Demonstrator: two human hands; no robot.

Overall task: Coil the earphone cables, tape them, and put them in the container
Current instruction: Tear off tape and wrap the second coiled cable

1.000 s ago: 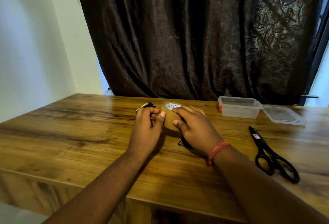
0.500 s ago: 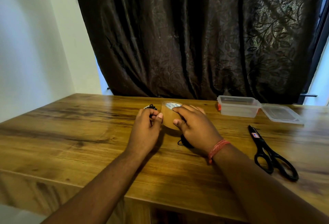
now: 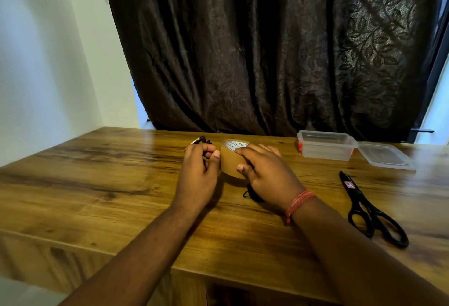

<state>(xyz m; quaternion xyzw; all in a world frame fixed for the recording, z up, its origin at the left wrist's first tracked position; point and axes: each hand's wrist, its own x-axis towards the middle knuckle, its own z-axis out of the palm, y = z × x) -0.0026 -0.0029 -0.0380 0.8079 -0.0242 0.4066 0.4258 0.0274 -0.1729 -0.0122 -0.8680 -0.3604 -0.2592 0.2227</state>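
Almost nothing moved since earlier frame; both hands kept at tape roll (image 3: 232,162), mid-table. Coiled earphone cable (image 3: 202,141) clenched in left hand (image 3: 198,177), thumb laid on roll, probably seeking tape end. Roll gripped by right hand (image 3: 263,174) for steadiness. Open container (image 3: 326,145) waits at far right edge, scissors (image 3: 369,208) nearer.
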